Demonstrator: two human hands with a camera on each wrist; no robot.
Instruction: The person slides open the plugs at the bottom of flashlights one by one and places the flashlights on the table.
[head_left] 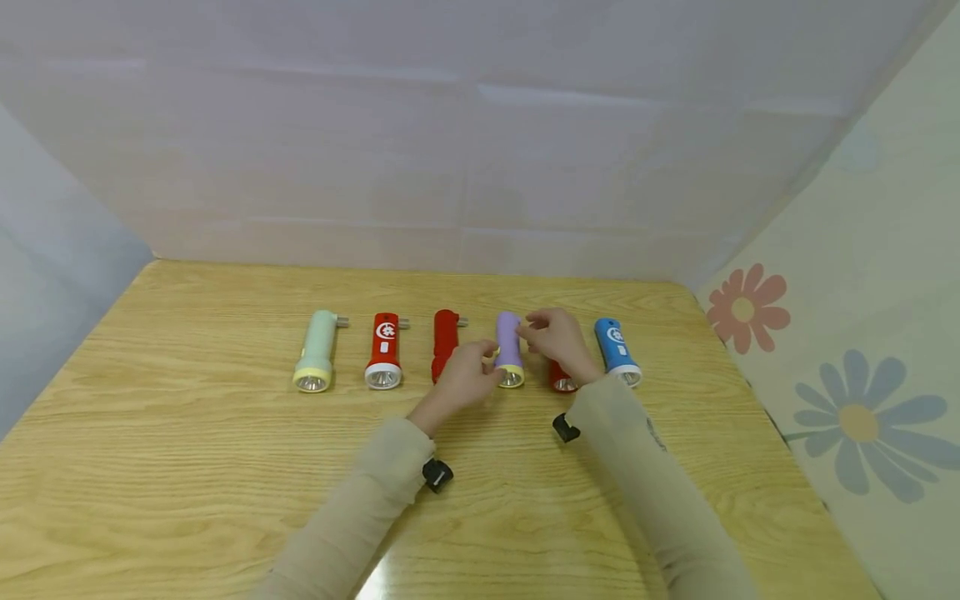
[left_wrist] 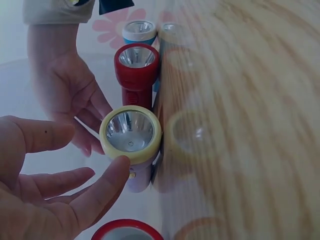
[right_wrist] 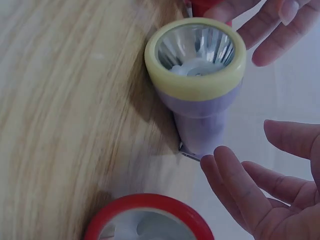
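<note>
A purple flashlight (head_left: 509,337) with a pale yellow head (right_wrist: 197,87) lies on the table, its lens toward the person. On its left is my left hand (head_left: 468,375), thumb and fingers spread apart; in the left wrist view a fingertip (left_wrist: 120,164) overlaps the yellow rim. My right hand (head_left: 558,337) is on the other side, with loosely bent fingers (right_wrist: 232,175) by the flashlight's rear end. Neither hand grips it. Below the right hand, a red flashlight (head_left: 562,379) is partly hidden. Another red flashlight (head_left: 446,333) lies partly behind the left hand.
The flashlights form a row on the wooden table (head_left: 187,467). A mint green flashlight (head_left: 318,342) and a red flashlight with a white rim (head_left: 386,342) lie at left, a blue flashlight (head_left: 617,346) at right. A pale cloth wall (head_left: 450,167) stands behind the table.
</note>
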